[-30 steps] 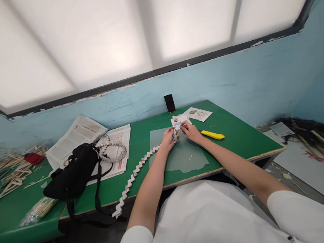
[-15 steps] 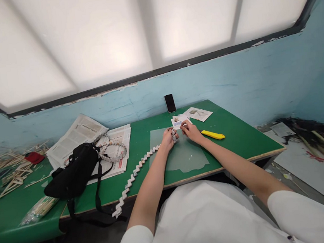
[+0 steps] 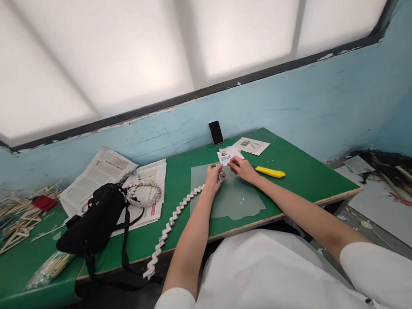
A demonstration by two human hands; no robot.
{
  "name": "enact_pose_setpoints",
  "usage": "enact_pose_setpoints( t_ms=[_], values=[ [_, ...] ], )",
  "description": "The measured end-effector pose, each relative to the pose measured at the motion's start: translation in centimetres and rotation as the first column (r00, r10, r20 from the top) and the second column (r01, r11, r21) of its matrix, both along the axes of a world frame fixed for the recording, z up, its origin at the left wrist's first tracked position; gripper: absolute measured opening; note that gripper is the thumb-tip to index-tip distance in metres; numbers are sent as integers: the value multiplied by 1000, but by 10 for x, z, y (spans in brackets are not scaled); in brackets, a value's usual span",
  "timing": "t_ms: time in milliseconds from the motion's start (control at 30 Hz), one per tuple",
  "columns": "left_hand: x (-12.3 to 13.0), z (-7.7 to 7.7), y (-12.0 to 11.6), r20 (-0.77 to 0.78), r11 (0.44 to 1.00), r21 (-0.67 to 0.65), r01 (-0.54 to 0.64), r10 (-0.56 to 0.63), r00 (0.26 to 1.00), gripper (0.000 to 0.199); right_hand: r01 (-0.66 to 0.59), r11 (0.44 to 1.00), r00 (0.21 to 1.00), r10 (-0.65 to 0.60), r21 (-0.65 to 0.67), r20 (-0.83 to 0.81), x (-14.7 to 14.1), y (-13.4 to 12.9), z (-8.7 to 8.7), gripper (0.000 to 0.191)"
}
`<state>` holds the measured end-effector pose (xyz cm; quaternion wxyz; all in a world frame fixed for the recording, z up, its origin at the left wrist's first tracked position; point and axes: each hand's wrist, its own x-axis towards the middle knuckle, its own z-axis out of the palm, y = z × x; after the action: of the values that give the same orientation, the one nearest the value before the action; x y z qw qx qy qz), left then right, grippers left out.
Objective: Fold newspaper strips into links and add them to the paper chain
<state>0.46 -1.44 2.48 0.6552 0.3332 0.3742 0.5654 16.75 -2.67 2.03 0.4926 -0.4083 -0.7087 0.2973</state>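
Note:
A folded-paper chain (image 3: 172, 221) zigzags across the green table from its front edge up to my left hand (image 3: 214, 177), which is closed on its upper end. Close by on the right, my right hand (image 3: 240, 166) has its fingers pinched together near the chain's end; whatever they hold is too small to make out. Both hands are over a translucent sheet (image 3: 237, 201). Just beyond them lie printed paper pieces (image 3: 229, 155). A yellow cutter (image 3: 270, 171) rests to the right of my right hand.
A phone (image 3: 216, 132) leans on the wall behind the green table (image 3: 305, 178). Leftward are a black bag (image 3: 94, 221), newspapers (image 3: 100, 171), a coiled paper chain (image 3: 144, 193), wrapped sticks (image 3: 51, 267) and a red cap (image 3: 44, 202). Another printed sheet (image 3: 251, 145) lies at the back.
My right hand has shifted slightly left, closer to my left hand. My left hand has turned a little around the chain's end. The rest looks the same.

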Motion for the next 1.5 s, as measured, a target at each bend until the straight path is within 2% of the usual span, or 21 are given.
enact_pose_setpoints(
  t_ms=[367,533,733,833,1000,1167,1500],
  values=[
    [-2,-4,4,-68,986,120,-113,122,990,44,27,999,992,-32,39,120,2,0,-1,41],
    [0,-4,4,-34,985,170,-31,37,999,45,43,993,990,-57,112,132,2,1,-2,45],
    [1,3,1,69,994,22,109,-111,991,41,21,990,998,-28,138,48,-2,-5,2,37],
    [1,5,-1,82,993,3,116,-116,990,38,-5,975,998,-9,223,64,-4,-9,4,33],
    [0,7,-5,16,992,17,124,-124,992,31,-61,936,982,-5,346,188,-5,-13,4,30],
    [1,9,-8,2,994,19,109,-109,994,27,-157,895,952,26,418,304,-10,-17,1,29],
    [1,5,-7,11,993,27,113,-114,993,23,-187,857,942,18,480,336,-16,-21,0,30]
  ],
)
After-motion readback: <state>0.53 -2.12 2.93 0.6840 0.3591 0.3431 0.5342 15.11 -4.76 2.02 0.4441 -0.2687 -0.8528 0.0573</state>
